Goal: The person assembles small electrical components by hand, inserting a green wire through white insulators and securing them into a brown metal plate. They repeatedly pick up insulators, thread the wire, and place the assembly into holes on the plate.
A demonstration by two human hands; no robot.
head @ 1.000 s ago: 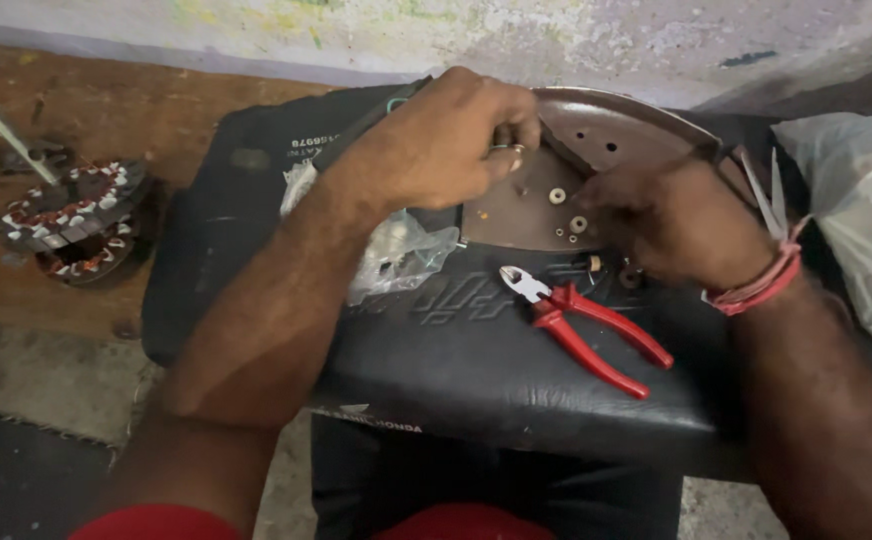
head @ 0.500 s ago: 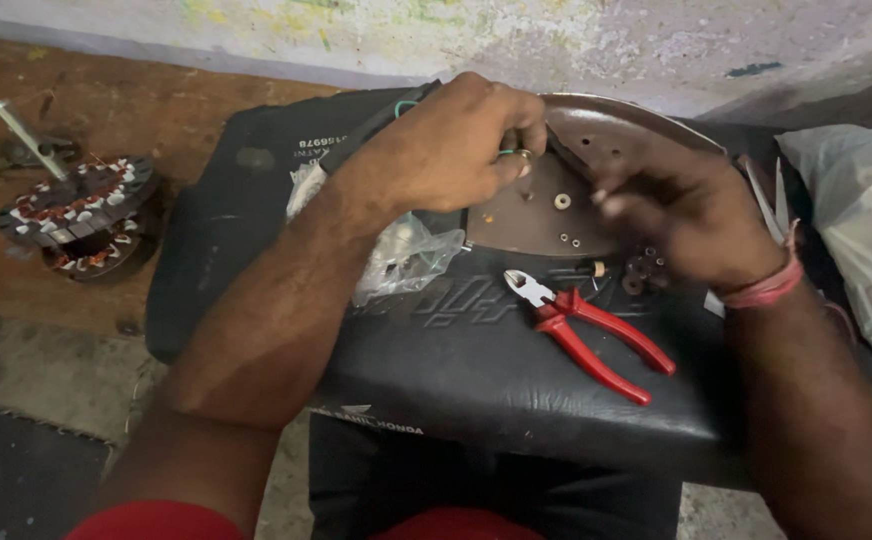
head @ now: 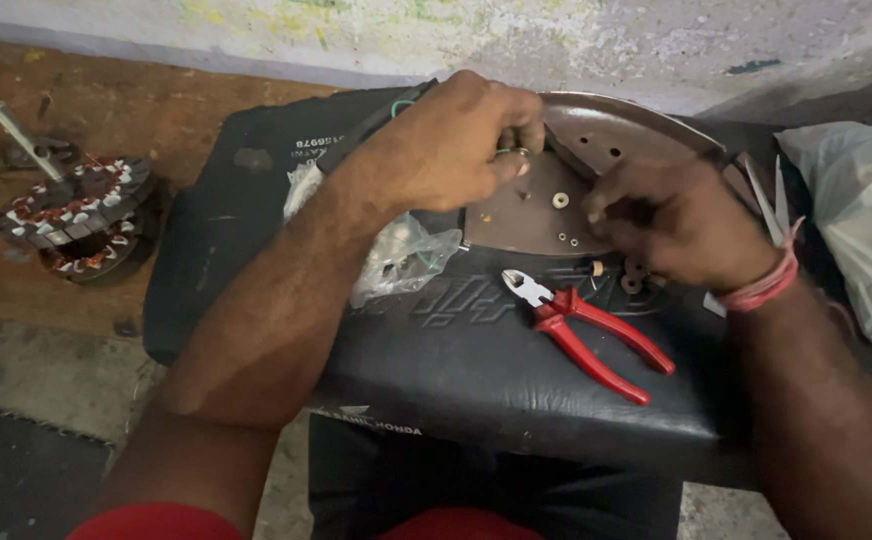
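Observation:
A brown metal plate (head: 596, 150) with several small holes lies on a black padded seat (head: 516, 370). My left hand (head: 446, 150) rests on the plate's left edge, fingers closed around a small metal ring or wire end. My right hand (head: 681, 225), with a red thread band at the wrist, presses its curled fingertips onto the plate's lower right part; what they pinch is hidden. Red-handled pliers (head: 586, 330) lie on the seat just below the plate, apart from both hands. Small washers (head: 631, 275) sit by the right hand.
A crumpled clear plastic bag (head: 406, 255) lies under my left forearm. A copper-wound motor stator (head: 81, 215) with a metal shaft stands on the brown floor at left. A white plastic bag (head: 856, 220) is at the right edge. A pale wall runs along the top.
The view has shifted slightly. My right hand has slid a little left and up onto the plate. My left hand keeps its grip at the plate's edge.

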